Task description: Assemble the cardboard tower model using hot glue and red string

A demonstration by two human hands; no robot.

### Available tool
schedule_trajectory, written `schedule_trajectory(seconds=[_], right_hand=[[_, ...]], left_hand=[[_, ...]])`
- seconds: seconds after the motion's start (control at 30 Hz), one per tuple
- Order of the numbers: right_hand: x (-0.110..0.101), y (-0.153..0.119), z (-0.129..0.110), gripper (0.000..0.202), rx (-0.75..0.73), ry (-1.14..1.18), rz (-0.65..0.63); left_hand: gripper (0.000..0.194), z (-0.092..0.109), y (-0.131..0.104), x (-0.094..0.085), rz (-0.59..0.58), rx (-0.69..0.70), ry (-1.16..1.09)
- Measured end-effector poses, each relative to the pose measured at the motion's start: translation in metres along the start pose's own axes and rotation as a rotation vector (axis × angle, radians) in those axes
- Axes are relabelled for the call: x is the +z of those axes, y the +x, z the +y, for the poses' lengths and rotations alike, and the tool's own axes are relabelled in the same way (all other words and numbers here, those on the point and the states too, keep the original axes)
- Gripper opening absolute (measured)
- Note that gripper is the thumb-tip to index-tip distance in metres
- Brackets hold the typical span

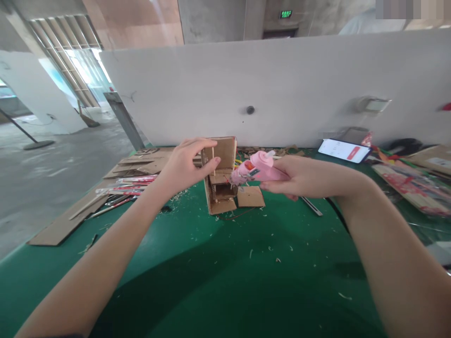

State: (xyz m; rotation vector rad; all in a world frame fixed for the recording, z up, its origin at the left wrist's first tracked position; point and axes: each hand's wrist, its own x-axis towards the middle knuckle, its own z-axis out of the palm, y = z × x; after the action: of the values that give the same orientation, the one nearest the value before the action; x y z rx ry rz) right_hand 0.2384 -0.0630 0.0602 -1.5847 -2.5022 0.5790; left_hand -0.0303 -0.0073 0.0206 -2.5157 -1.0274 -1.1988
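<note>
A small cardboard box (222, 146) stands upright on the green table, its open front showing inner shelves and a thin stick along the left side. My left hand (188, 162) grips the box's left wall, thumb in front and fingers over the upper edge. In my right hand (296, 176) is a pink hot glue gun (262, 169), its nozzle end pointing left at the box's inside. Whether the nozzle touches the cardboard, I cannot tell. Just right of the box's base lies a loose cardboard square (251, 196).
Cardboard sheets (155, 162) and wrapped sticks (132, 185) lie at the left. A metal-coloured utility knife (312, 206) rests right of centre. Behind it a phone (344, 150) leans near the white partition (197, 89). Scraps dot the green table (225, 272); packaged materials (412, 188) fill the right side.
</note>
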Motion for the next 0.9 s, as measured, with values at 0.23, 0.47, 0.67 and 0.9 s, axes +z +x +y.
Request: schedule_trajectory(seconds=[0.23, 0.47, 0.67, 0.9], right_hand=[[0.062, -0.024, 0.005, 0.02, -0.144, -0.032, 0.276], [0.132, -0.02, 0.021, 0.016, -0.338, -0.321, 0.553], [0.138, -0.017, 0.024, 0.017, -0.303, -0.344, 0.57], [0.135, -0.014, 0.022, 0.011, -0.24, -0.298, 0.464]], left_hand=[[0.033, -0.002, 0.0, 0.001, -0.001, -0.005, -0.016], [0.031, -0.003, -0.002, 0.003, 0.01, -0.007, -0.026], [0.032, -0.002, -0.001, 0.004, -0.008, -0.024, -0.027], [0.031, -0.001, -0.002, 0.003, -0.01, -0.028, -0.031]])
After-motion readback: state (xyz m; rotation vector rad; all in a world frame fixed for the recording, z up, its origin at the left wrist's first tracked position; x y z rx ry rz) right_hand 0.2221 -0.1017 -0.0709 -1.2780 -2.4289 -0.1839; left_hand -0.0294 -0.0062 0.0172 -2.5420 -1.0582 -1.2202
